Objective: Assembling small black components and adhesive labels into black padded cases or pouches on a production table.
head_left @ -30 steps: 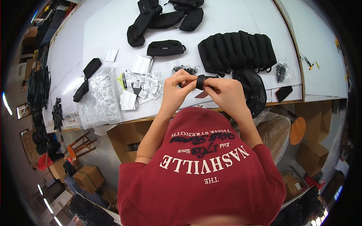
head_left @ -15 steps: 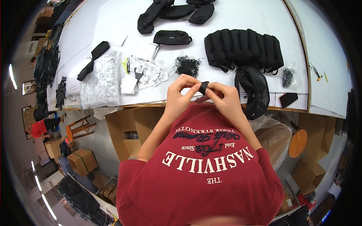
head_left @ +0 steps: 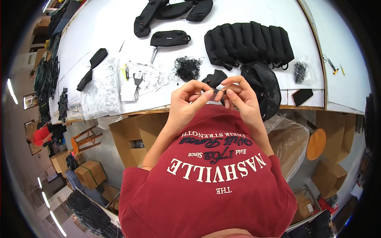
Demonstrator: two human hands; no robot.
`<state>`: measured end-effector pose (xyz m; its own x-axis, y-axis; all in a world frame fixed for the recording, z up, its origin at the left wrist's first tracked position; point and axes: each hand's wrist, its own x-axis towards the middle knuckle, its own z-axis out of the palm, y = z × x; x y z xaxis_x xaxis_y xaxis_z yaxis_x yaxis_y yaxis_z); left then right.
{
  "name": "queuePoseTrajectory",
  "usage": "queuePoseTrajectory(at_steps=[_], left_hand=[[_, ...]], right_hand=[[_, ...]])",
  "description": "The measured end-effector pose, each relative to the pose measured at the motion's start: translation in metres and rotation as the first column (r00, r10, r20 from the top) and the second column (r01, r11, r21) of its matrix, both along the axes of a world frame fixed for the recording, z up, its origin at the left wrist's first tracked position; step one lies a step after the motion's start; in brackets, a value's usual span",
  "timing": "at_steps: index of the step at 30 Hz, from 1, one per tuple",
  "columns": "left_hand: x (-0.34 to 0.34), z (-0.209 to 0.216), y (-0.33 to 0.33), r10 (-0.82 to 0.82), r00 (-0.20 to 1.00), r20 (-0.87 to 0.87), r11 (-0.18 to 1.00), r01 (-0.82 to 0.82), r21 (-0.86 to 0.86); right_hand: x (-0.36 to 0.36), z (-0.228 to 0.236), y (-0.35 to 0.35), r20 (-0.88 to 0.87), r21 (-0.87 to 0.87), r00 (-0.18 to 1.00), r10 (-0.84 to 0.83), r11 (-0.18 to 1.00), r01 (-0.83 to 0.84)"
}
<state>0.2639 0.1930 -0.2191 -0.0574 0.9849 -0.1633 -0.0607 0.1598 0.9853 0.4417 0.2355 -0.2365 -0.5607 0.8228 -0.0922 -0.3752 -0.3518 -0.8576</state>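
Observation:
My left hand (head_left: 191, 97) is closed in a pinch, its thumb and forefinger tips on a small, thin black piece (head_left: 217, 91), too small to make out clearly. On the other side of that piece, my right hand (head_left: 244, 97) has its fingers bent and its thumb near the forefinger, also pinching it. Just beyond the fingertips lies a small black fabric pouch (head_left: 214, 77), partly hidden by the hands. A tangle of black cords (head_left: 187, 69) sits beyond my left hand. Close to my right hand rests a large black bag (head_left: 266, 89).
A row of black pouches (head_left: 249, 44) lies at the far right, and a single pouch (head_left: 170, 38) farther left. White tags (head_left: 149, 77) and a clear plastic bag (head_left: 101, 93) cover the left side. A phone (head_left: 302, 97) lies near the table's front edge. Cardboard boxes (head_left: 131, 135) stand below.
The wider black piece between my fingers no longer shows there; a small black pouch now lies just beyond them. My right fingers have lifted and spread. The whole view has shifted slightly.

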Motion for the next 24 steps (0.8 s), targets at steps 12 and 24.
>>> queuePoseTrajectory(at_steps=[12,24], left_hand=[[0.0052,0.0042,0.0036,0.007,1.0,-0.015,0.998,-0.008,-0.066],[-0.0004,0.0065,0.004,-0.158,0.986,-0.046,0.981,0.151,-0.121]], right_hand=[[-0.001,-0.0091,-0.0039,0.072,0.224,0.993,-0.091,0.972,0.073],[0.0039,-0.0036,-0.0011,0.258,0.334,0.965,-0.045,0.941,-0.045]])
